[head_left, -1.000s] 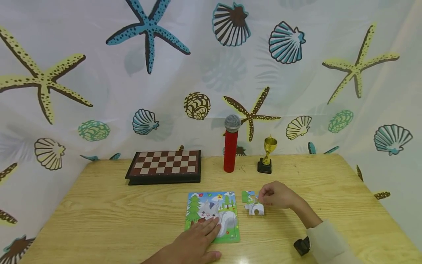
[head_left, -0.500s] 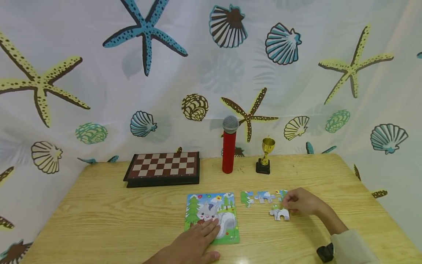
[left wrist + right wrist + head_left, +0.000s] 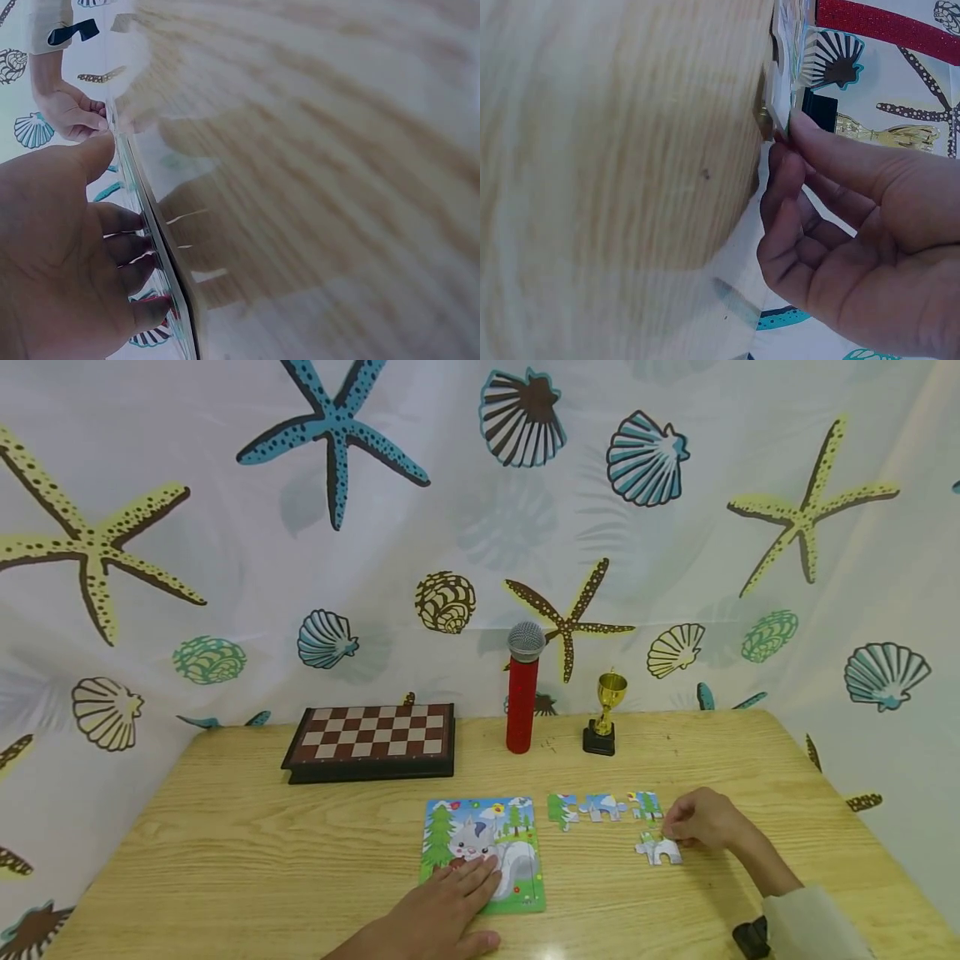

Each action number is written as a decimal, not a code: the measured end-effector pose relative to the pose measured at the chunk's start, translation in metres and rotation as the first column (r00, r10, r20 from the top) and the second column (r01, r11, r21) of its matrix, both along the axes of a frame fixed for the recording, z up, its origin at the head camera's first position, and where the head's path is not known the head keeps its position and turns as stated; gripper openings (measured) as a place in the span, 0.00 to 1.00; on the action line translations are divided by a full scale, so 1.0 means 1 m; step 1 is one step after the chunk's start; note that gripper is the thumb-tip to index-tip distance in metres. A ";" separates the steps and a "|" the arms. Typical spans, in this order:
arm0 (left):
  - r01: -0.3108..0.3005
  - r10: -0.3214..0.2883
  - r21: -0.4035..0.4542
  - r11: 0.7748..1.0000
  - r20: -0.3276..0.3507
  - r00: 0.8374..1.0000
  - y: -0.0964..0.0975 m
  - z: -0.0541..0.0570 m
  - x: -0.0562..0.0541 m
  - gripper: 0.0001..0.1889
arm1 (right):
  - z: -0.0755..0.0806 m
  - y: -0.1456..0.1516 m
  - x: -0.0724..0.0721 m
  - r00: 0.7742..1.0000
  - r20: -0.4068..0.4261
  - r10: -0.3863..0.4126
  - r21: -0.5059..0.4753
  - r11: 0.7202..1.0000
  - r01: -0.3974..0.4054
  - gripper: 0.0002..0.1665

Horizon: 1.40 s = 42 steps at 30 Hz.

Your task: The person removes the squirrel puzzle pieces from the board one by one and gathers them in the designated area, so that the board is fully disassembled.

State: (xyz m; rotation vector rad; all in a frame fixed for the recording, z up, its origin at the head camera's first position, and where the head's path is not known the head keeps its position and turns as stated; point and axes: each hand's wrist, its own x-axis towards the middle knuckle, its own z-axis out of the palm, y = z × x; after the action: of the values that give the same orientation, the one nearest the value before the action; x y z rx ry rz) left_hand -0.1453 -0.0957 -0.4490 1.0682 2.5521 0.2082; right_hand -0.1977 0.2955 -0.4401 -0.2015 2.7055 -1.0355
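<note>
Right grip [image 3: 703, 820] drawn to a pinch on puzzle piece [image 3: 662, 847]; three loose pieces [image 3: 603, 807] ahead-left of it. Left grip [image 3: 441, 903] outstretched, resting on squirrel puzzle [image 3: 513, 842].

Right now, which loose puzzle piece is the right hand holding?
The largely white piece, in front of the three other pieces, which form a row.

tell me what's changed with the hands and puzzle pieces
The right hand has moved rightward, a white-and-grey piece moving with it in its pinch. The other loose pieces, earlier bunched or partly hidden, now show as a row of three. The left hand stays on the squirrel puzzle; chessboard, microphone and trophy stay put.
</note>
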 end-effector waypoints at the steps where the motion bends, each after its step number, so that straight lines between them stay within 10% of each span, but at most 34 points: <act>1: -0.002 0.002 0.007 1.000 0.006 1.000 0.000 0.000 0.000 0.38 | 0.000 0.000 0.000 1.000 -0.006 -0.012 0.011 1.000 0.012 0.04; 16: -0.042 0.039 0.056 0.998 0.053 0.998 0.002 -0.005 0.001 0.39 | 0.010 -0.011 -0.004 0.998 -0.060 -0.004 0.071 0.997 0.008 0.05; 42: -0.148 0.138 0.096 0.984 0.102 0.985 -0.031 -0.003 0.008 0.42 | 0.003 -0.165 -0.038 0.979 -0.040 0.199 -0.125 0.971 -0.203 0.03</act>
State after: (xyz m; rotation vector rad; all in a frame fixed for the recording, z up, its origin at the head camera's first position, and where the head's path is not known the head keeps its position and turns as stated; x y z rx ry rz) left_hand -0.1370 -0.1263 -0.4517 0.8880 2.5564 0.4224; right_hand -0.2360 0.1301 -0.4373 -0.5048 2.5773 -1.1517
